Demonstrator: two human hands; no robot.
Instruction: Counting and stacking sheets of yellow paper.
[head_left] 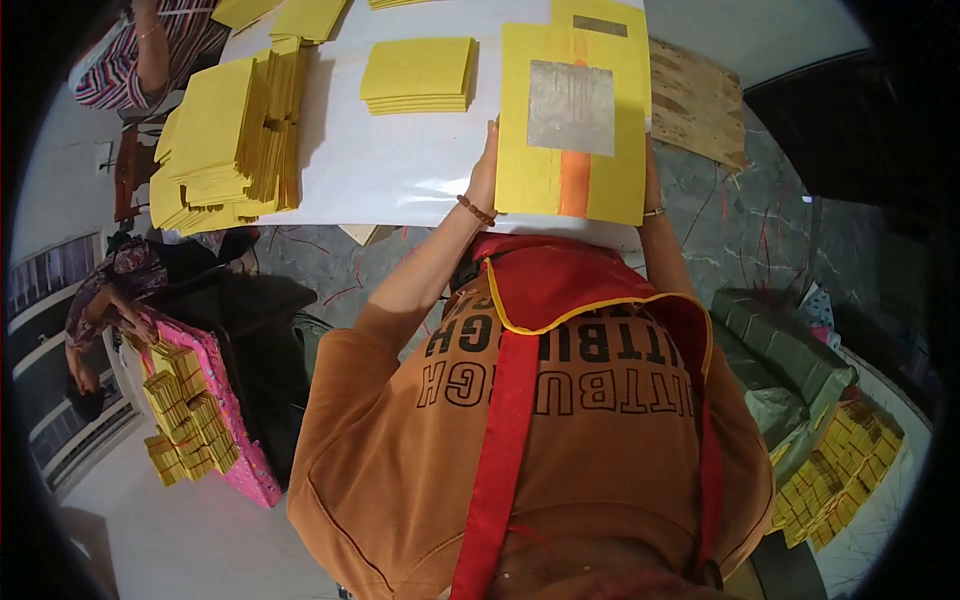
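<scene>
Directly in front of me, between both my hands, is a stack of yellow paper (520, 180) with a silver-grey rectangle and an orange stripe on its top face. My left hand (485, 170) grips its left edge, thumb side showing; the other fingers are hidden behind the paper. Along the right edge my right hand (653, 180) holds it too, mostly covered by the stack. Just beyond it lies another yellow sheet with a grey strip (600, 27). Left of it, a small neat pile of yellow paper (418, 72) rests on the white table (390, 160).
Tall yellow paper stacks (215, 130) crowd the table's left side. A co-worker's striped sleeve (120, 65) is at the far left; another person handles yellow bundles (185, 400) on a pink surface (255, 460). More bundles (835, 470) sit at right below green sacking (775, 370). A wooden board (697, 100) lies far right.
</scene>
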